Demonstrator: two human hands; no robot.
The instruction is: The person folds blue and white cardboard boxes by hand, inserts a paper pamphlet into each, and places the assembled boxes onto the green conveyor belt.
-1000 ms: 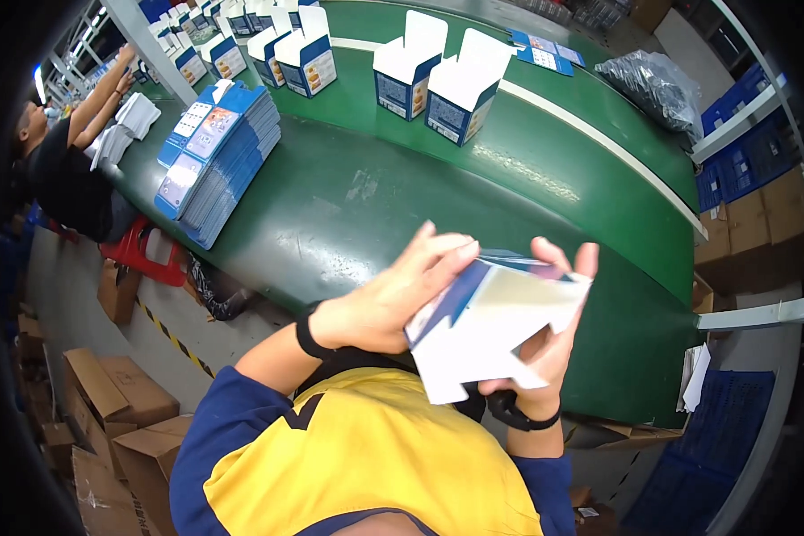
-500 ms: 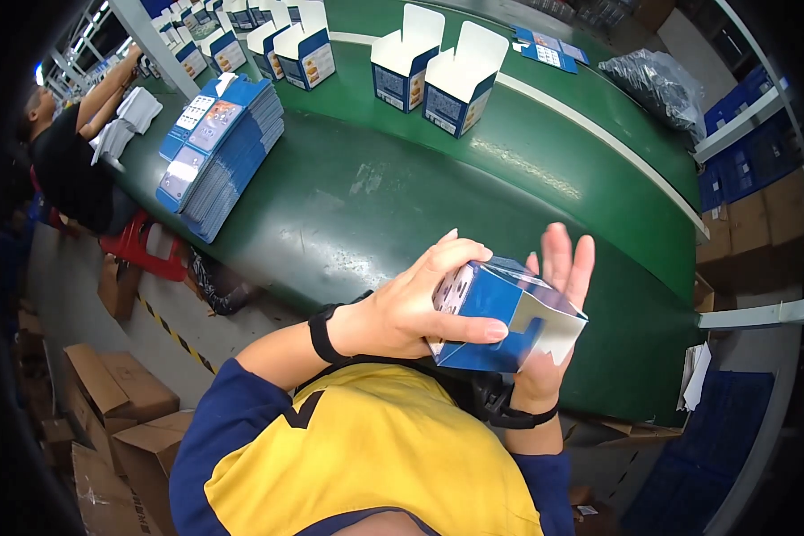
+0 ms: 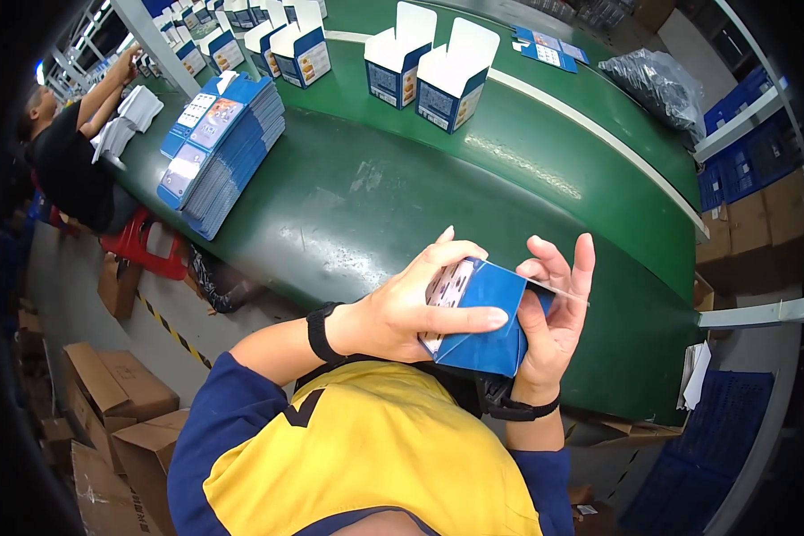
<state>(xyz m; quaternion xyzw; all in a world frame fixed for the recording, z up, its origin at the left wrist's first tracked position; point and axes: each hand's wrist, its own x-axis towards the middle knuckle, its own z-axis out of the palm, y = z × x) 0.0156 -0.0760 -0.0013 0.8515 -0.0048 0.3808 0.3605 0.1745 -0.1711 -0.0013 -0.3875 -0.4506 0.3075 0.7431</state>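
Observation:
I hold a small blue folding carton (image 3: pixel 487 299) over the near edge of the green work surface. My left hand (image 3: pixel 402 308) is closed around its left part, thumb on the facing blue panel and fingers over the far side. One end of the carton, with a patterned print, faces left. My right hand (image 3: pixel 554 326) is at the right end, its thumb at the opening and its bent fingers around a thin flap seen nearly edge-on. The inside of the carton is mostly hidden.
A stack of flat blue cartons (image 3: pixel 219 156) stands at left on the green table (image 3: pixel 357 205). Erected cartons with raised white lids (image 3: pixel 433 76) are on the moving belt's far side. A co-worker (image 3: pixel 76 161) is at far left. Cardboard boxes (image 3: pixel 121 384) stand on the floor.
The right thumb has come to the carton's open end and the fingers have bent in around the flap. The silvery-white flap has swung up to edge-on. Erected cartons have shifted slightly left.

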